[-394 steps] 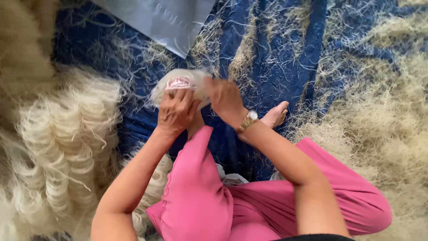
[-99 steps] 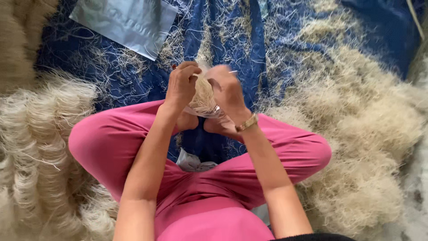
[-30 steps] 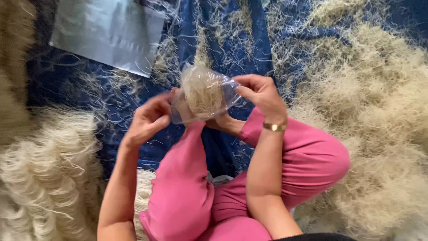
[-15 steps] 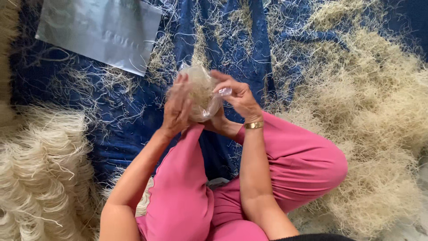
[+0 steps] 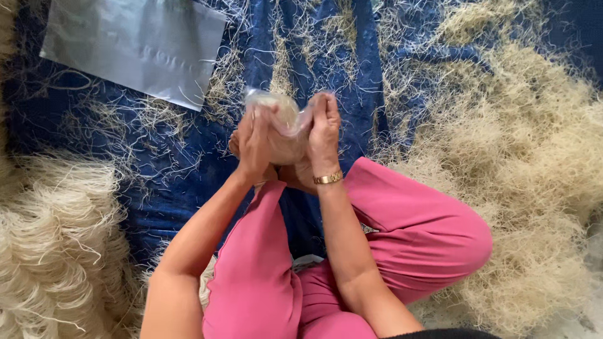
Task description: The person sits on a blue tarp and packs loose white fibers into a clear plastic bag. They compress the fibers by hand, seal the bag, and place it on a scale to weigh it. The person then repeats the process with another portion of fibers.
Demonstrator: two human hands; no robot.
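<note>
While two hands (image 5: pixel 286 141) squeeze one fibre bundle (image 5: pixel 281 116).

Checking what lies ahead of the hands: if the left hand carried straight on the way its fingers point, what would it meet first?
The left hand points up the picture. Past the clear bag of fibre it grips, probably loose fibre strands on the blue tarp; depth is unclear.

bag of fibre (image 5: pixel 282 122) between hands | sheet (image 5: pixel 135 44) behind-left | loose fibre heap (image 5: pixel 534 169) right | combed bundles (image 5: pixel 56 251) left

Clear fibre-filled bag (image 5: pixel 281 122) between hands; flat grey plastic bag (image 5: pixel 135 45) upper left.
</note>
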